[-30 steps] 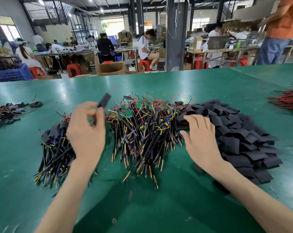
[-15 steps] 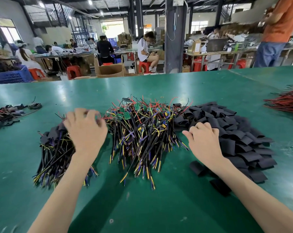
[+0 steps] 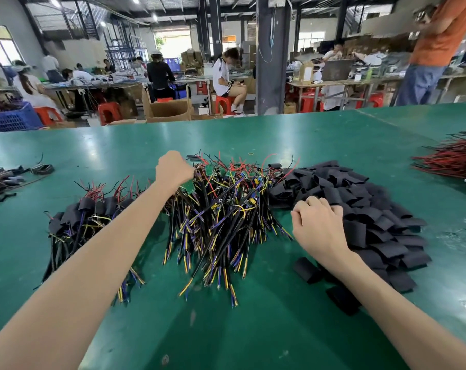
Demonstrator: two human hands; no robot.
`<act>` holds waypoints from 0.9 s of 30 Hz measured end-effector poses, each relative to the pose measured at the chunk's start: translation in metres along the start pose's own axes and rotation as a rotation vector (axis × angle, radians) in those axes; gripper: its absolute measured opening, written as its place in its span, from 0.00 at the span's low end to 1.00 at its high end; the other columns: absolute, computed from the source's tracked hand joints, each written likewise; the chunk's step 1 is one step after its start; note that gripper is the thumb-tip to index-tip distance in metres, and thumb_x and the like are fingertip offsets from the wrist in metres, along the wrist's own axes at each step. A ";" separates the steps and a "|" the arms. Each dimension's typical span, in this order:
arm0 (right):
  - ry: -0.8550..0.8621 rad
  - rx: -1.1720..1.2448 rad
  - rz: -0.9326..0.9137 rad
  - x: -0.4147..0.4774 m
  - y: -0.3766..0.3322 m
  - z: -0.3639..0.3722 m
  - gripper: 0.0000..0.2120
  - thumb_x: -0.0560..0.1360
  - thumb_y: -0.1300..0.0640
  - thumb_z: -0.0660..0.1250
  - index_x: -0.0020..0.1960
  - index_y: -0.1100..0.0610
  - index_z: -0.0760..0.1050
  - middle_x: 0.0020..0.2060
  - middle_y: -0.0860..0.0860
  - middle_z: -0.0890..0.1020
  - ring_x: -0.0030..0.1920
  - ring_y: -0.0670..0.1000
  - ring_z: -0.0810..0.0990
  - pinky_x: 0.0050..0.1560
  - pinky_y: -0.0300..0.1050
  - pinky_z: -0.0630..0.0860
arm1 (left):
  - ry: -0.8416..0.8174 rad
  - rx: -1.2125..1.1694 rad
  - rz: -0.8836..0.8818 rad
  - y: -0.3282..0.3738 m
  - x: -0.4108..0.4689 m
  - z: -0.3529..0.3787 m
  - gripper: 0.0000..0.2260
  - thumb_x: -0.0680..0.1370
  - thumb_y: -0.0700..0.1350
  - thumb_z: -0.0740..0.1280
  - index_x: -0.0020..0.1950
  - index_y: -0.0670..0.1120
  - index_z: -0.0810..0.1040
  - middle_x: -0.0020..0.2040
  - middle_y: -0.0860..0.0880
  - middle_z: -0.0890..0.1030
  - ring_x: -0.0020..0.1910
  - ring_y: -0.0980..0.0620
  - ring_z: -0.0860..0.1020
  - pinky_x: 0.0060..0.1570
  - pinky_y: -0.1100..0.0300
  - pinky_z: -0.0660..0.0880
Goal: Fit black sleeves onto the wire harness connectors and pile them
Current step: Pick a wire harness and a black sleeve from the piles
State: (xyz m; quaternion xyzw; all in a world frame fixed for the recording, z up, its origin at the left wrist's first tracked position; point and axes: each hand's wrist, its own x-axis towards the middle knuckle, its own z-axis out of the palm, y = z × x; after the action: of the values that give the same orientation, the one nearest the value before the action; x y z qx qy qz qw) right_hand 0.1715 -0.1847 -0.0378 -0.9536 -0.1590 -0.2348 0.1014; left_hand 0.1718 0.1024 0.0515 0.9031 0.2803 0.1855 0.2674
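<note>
Only the person's two arms and hands are being shown by the head camera. The left forearm (image 3: 93, 263) is being seen as a long, slender, bare shape, broad at the near left corner and narrowing toward the wrist. The left hand (image 3: 174, 169) is being shown from the back, so its fingers are being hidden. The right forearm (image 3: 400, 303), likewise bare, is being cut off at the near right edge. The right hand (image 3: 317, 225) is also being shown from the back, its knuckles and finger joints being picked out plainly. Whatever is being worn higher up cannot be told.
</note>
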 end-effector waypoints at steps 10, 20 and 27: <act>-0.005 0.034 0.035 -0.001 0.003 -0.002 0.08 0.77 0.56 0.58 0.46 0.56 0.76 0.45 0.52 0.77 0.50 0.56 0.73 0.49 0.50 0.63 | -0.036 -0.080 -0.117 -0.007 0.001 0.002 0.19 0.73 0.50 0.71 0.31 0.42 0.66 0.30 0.47 0.69 0.30 0.48 0.70 0.33 0.60 0.70; 0.026 0.048 0.161 0.005 0.012 -0.009 0.09 0.73 0.62 0.59 0.50 0.59 0.76 0.48 0.56 0.79 0.52 0.60 0.73 0.50 0.53 0.66 | -0.069 -0.708 -0.100 0.031 -0.007 -0.014 0.12 0.72 0.28 0.68 0.52 0.40 0.74 0.41 0.42 0.78 0.32 0.51 0.77 0.24 0.63 0.76; -0.036 0.085 0.102 0.010 0.022 -0.009 0.15 0.70 0.66 0.60 0.55 0.60 0.76 0.50 0.58 0.78 0.53 0.61 0.72 0.52 0.53 0.66 | 0.097 -0.997 -0.026 0.062 -0.007 -0.051 0.15 0.77 0.26 0.54 0.60 0.37 0.72 0.43 0.46 0.73 0.37 0.51 0.77 0.40 0.53 0.80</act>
State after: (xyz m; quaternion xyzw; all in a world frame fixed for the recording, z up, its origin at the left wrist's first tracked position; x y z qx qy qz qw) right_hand 0.1843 -0.2048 -0.0280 -0.9594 -0.1217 -0.2050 0.1506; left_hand 0.1671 0.0744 0.1270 0.6520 0.1810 0.3351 0.6556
